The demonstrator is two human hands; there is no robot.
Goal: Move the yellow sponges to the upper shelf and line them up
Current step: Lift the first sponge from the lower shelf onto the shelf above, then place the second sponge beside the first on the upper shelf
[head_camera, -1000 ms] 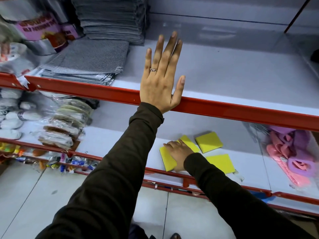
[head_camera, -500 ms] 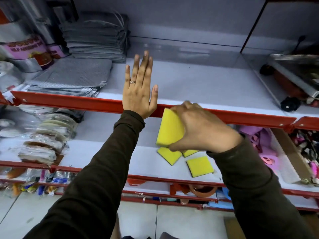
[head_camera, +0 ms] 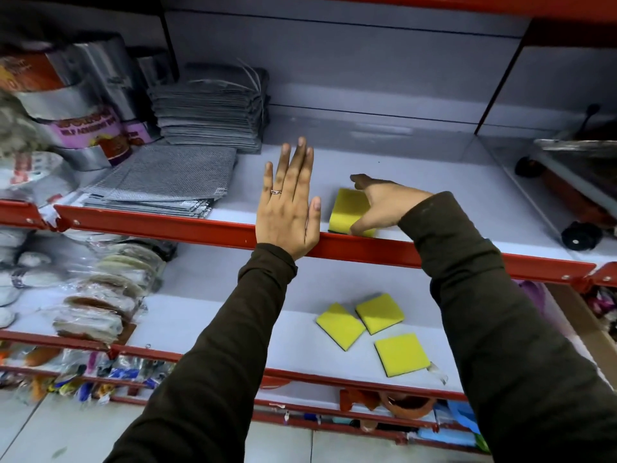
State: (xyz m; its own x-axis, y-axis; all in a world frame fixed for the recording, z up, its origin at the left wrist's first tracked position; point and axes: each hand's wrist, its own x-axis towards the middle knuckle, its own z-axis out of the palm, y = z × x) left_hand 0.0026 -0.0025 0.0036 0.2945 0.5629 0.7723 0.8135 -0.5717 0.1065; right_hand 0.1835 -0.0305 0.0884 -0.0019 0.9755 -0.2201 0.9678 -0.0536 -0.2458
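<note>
While my right hand sets the first yellow sponge down near the middle of the frame, I want it flat and square to the red front lip of the upper shelf. My fingers are spread wide, one at the far end of the sponge and my thumb at the near end, so they hold it lightly. I think it is already resting on the shelf, but my hand hides part of it, so I cannot be sure.

To do this well, I should press it down, line its near side up with the red lip, then lift my fingers straight up so it does not turn.

My left hand lies flat and open just to the left of the sponge, holding nothing. It can work like a wall to start the row.

Three more yellow sponges lie on the lower shelf, in the lower middle of the frame, close together and turned every which way.

There is lots of bare shelf to the right of the sponge for the row. The grey cloths in the upper left are well apart. A dark thing with wheels sits at the far right. When I come up from the lower shelf, I must clear the red lip.
</note>
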